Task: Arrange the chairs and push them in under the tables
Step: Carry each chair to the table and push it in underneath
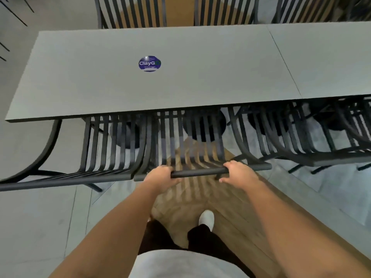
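Observation:
A black slatted metal chair (200,171) stands in front of me, its seat tucked under the near edge of the grey table (180,81). My left hand (161,176) grips the left part of the chair's top rail. My right hand (237,172) holds the same rail further right, fingers curled over it. A second black chair (96,177) stands close on the left, and a third chair (311,157) on the right, both with their backs near the table edge.
A round blue sticker (149,63) sits on the table top. A second grey table (325,57) joins it on the right. More slatted chairs (132,13) line the far side. My white shoe (206,217) rests on the wood-patterned floor behind the chair.

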The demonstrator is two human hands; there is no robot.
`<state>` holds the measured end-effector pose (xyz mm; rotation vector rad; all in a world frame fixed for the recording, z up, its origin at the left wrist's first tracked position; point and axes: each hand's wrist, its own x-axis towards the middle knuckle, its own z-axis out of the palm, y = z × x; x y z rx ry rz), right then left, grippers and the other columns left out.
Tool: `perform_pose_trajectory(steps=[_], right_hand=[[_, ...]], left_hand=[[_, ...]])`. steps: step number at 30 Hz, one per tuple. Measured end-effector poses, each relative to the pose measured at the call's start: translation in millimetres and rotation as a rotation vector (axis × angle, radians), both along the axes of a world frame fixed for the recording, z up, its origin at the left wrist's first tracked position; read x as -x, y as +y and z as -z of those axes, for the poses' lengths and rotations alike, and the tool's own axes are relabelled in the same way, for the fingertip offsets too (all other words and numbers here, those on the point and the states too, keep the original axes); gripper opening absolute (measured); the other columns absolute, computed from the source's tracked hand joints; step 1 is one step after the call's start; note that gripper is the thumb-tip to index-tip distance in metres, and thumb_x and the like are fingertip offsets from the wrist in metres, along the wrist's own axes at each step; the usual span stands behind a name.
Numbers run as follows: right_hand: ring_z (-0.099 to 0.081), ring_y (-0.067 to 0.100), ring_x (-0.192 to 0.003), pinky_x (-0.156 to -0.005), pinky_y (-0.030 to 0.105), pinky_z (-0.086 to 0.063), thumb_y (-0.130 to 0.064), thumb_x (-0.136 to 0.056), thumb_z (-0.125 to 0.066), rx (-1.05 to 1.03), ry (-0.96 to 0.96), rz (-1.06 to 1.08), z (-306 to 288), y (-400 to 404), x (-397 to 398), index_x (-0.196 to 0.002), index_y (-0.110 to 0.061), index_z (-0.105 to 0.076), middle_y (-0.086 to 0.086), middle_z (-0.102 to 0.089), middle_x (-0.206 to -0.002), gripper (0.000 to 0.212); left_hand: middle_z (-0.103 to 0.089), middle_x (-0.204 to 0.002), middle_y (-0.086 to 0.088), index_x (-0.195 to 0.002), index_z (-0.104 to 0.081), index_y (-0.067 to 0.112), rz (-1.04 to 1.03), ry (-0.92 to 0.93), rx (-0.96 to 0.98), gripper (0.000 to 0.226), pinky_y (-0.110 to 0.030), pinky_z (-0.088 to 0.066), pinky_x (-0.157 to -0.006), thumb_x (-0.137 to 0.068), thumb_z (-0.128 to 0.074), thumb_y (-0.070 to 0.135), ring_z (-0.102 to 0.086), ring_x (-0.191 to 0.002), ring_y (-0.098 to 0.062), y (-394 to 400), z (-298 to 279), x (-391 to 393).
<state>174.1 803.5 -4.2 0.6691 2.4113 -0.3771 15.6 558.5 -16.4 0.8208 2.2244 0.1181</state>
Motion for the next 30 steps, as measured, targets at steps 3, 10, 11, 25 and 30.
perform_pose_trajectory(steps=[3, 10, 11, 25, 30], right_hand=[[-0.060, 0.027, -0.111, -0.091, 0.042, -0.051, -0.047, -0.090, -0.068, -0.008, -0.032, -0.055, 7, 26, -1, -0.119, -0.020, -0.061, 0.001, -0.059, -0.113, 0.040], [-0.061, 0.027, -0.109, -0.089, 0.042, -0.053, -0.032, -0.094, -0.063, -0.025, -0.114, -0.075, 22, 43, 8, -0.121, -0.023, -0.062, 0.001, -0.063, -0.116, 0.029], [-0.062, 0.027, -0.109, -0.089, 0.042, -0.053, -0.030, -0.095, -0.061, -0.037, -0.117, -0.082, 24, 42, 8, -0.123, -0.023, -0.062, 0.002, -0.063, -0.117, 0.029], [-0.064, 0.029, -0.106, -0.088, 0.042, -0.050, -0.016, -0.099, -0.051, -0.150, -0.107, -0.244, 23, 49, -15, -0.117, -0.019, -0.064, 0.005, -0.066, -0.112, 0.023], [-0.067, 0.027, -0.102, -0.086, 0.040, -0.053, -0.017, -0.098, -0.053, -0.163, -0.096, -0.252, 22, 65, -47, -0.115, -0.019, -0.066, 0.005, -0.069, -0.108, 0.021]], left_hand=[[-0.063, -0.114, 0.000, -0.128, -0.063, 0.020, -0.020, 0.076, 0.064, 0.034, -0.037, -0.054, -0.087, -0.099, -0.060, 0.037, -0.063, -0.099, -0.022, 7, 8, -6], [-0.067, -0.107, -0.003, -0.140, -0.051, 0.024, -0.003, 0.130, 0.205, 0.042, -0.040, -0.057, -0.083, -0.100, -0.058, 0.034, -0.066, -0.096, -0.026, 18, 23, -1], [-0.067, -0.105, -0.002, -0.138, -0.053, 0.023, 0.009, 0.142, 0.223, 0.040, -0.039, -0.057, -0.080, -0.100, -0.057, 0.032, -0.067, -0.094, -0.025, 20, 24, 0], [-0.064, -0.098, 0.002, -0.120, -0.063, 0.025, 0.051, 0.241, 0.310, 0.025, -0.035, -0.058, -0.080, -0.102, -0.048, 0.016, -0.068, -0.094, -0.022, 33, 25, -30], [-0.066, -0.099, 0.002, -0.120, -0.063, 0.026, 0.052, 0.246, 0.305, 0.025, -0.038, -0.060, -0.084, -0.101, -0.051, 0.017, -0.068, -0.092, -0.022, 49, 26, -62]])
